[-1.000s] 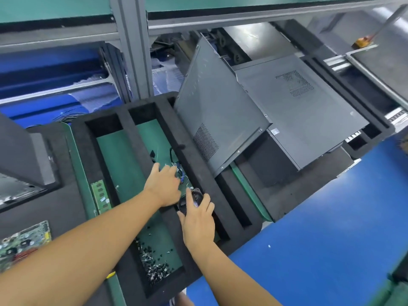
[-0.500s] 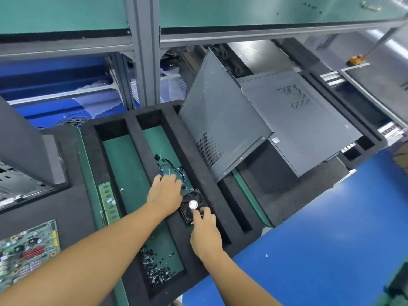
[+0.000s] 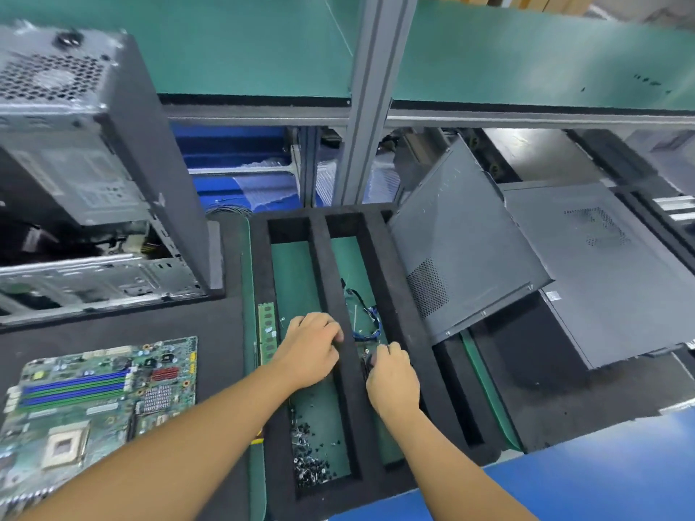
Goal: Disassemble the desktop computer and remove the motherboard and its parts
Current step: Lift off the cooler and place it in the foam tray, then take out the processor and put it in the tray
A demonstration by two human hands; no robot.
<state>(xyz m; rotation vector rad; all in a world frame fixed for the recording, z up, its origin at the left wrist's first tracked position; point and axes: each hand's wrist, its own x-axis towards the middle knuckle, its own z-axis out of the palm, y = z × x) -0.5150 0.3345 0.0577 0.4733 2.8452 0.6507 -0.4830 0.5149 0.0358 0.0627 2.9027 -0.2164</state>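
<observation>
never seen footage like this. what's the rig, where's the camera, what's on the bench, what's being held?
There is no machine here: a person works with bare hands. The single picture comes from a camera worn on the head, looking down along both forearms.

At the left stands an opened computer case, with the removed motherboard lying in front of it. In the middle is a black foam tray with long compartments. A RAM stick lies along its left edge, screws fill one compartment's near end, and wires sit in the next. Grey case panels lie at the right.

The left hand rests on the tray's divider. The right hand curls round a small dark part, mostly hidden.
</observation>
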